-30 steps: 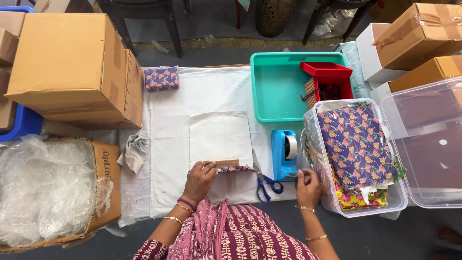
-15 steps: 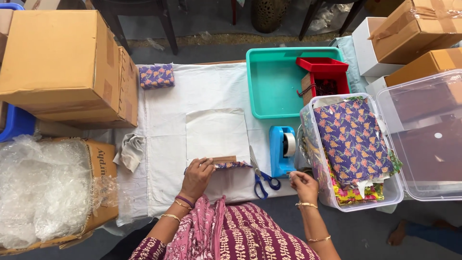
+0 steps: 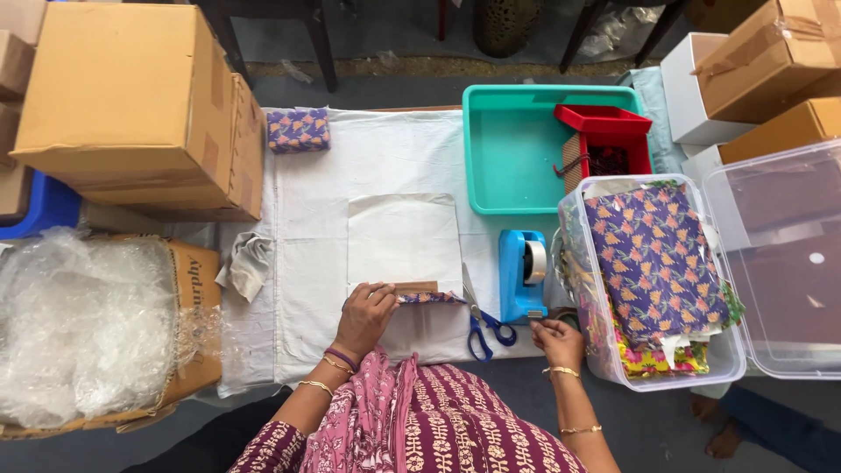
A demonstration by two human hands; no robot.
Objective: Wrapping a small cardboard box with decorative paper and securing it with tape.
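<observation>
1. Clear plastic tub (image 3: 734,355), right of frame: stacked printed fabrics, soft and light.
2. Teal tray (image 3: 508,140), upper centre: holds a red box (image 3: 604,131).
3. Cloth-covered bench (image 3: 307,254), low centre: left hand (image 3: 366,314) fingers press a small floppy parcel (image 3: 425,293), best held by its edges.
4. Right hand (image 3: 556,337) fingers pinch tape beside the blue dispenser (image 3: 523,273).

The left hand (image 3: 363,315) is covering part of the small purple patterned fabric item (image 3: 429,298); whatever the right hand (image 3: 554,337) is pinching is showing too small to tell.
</observation>
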